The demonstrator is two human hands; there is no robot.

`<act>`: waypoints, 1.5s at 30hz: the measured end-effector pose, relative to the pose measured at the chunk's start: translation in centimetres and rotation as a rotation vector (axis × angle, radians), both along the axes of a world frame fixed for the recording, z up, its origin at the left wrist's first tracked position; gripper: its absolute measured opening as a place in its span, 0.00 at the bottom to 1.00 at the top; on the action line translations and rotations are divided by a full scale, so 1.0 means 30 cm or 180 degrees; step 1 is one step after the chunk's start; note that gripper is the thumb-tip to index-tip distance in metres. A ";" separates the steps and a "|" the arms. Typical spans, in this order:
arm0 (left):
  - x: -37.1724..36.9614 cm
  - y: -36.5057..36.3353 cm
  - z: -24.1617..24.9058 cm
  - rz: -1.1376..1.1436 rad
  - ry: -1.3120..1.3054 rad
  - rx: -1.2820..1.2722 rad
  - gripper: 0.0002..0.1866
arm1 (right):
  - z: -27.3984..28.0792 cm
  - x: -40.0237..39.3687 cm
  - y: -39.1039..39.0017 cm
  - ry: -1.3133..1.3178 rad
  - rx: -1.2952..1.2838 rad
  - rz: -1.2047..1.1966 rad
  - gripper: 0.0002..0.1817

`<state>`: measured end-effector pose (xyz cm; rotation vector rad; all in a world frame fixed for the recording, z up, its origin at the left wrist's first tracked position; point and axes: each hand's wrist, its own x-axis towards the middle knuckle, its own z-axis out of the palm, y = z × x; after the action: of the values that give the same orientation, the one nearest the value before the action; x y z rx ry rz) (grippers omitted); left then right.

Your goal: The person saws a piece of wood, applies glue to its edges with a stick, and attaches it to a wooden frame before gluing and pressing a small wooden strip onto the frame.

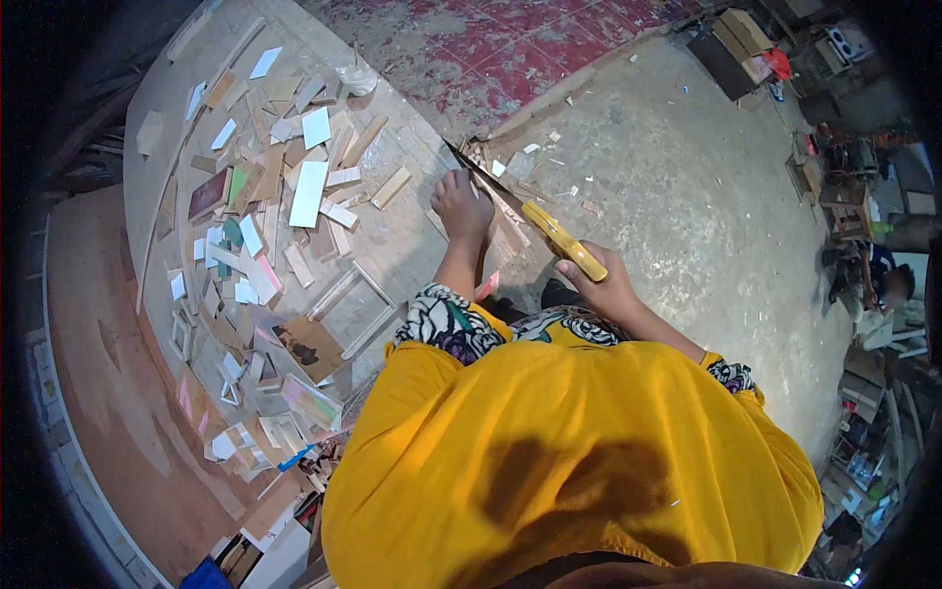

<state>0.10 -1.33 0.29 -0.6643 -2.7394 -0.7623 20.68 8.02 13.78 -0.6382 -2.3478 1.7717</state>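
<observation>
A handsaw with a yellow handle (564, 240) and a dark, tapering blade (481, 172) points up and to the left. My right hand (601, 285) is wrapped round the handle's lower end. On the edge of the work table (407, 128), beside the blade, rests my left hand (463, 206) with its fingers curled down. A thin strip of wood lies by those fingers, but what they press or grip is hidden. Light wood pieces (510, 236) show below the blade, between my hands.
Many wood offcuts (310, 193) and a small wooden frame (353, 306) lie on the table to the left. Scraps dot the concrete floor (667, 196). Cardboard boxes (741, 39) stand at upper right. Another person (878, 280) is at the far right.
</observation>
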 end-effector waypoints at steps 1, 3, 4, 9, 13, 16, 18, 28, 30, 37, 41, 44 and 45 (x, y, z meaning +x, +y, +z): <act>0.014 -0.007 0.015 -0.0226 0.0126 -0.0103 0.15 | 0.010 0.000 0.006 -0.0030 -0.0075 -0.0005 0.14; 0.043 -0.009 0.034 -0.0225 0.0113 -0.0359 0.17 | 0.008 0.004 0.005 -0.0064 -0.0149 -0.0023 0.14; 0.049 -0.008 0.040 -0.0213 0.0095 -0.0624 0.19 | -0.006 0.010 -0.003 -0.0068 -0.0122 -0.0007 0.14; 0.046 -0.012 0.034 -0.0329 -0.0081 -0.0840 0.22 | 0.003 0.006 -0.032 -0.0316 0.0401 0.0402 0.14; 0.027 -0.021 0.022 -0.0475 -0.0113 -0.0842 0.23 | 0.020 -0.027 -0.040 -0.0075 -0.0062 0.0126 0.13; 0.023 -0.024 0.034 -0.0560 -0.0254 -0.0601 0.22 | 0.002 -0.014 -0.059 -0.0103 0.0478 0.0601 0.14; 0.013 -0.008 0.014 -0.0405 -0.0169 -0.0732 0.21 | 0.009 -0.007 -0.044 -0.0198 0.0235 0.0423 0.14; 0.022 -0.007 0.037 -0.0328 -0.0153 -0.0903 0.20 | -0.008 -0.168 -0.005 -0.0436 0.0156 0.0218 0.17; 0.029 -0.009 0.020 -0.0326 -0.0169 -0.0927 0.21 | -0.009 -0.151 -0.017 -0.0378 0.0118 0.0185 0.17; 0.032 -0.017 -0.005 -0.0354 0.0049 -0.1006 0.24 | -0.039 -0.271 0.001 -0.0031 0.0410 -0.0087 0.16; 0.023 -0.006 0.065 -0.0313 -0.0173 -0.1188 0.23 | -0.047 -0.271 0.015 -0.0121 0.0227 0.0161 0.17; 0.003 -0.001 -0.023 -0.0036 0.0170 -0.1143 0.22 | 0.045 -0.148 -0.030 -0.0201 0.0503 0.0282 0.16; -0.003 0.000 -0.015 -0.0024 0.0177 -0.1146 0.22 | 0.053 -0.124 -0.026 -0.0136 0.0210 0.0196 0.16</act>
<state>0.00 -1.34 -0.15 -0.7503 -2.8480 -0.2445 16.96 7.23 15.36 -0.6064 -2.4685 1.7131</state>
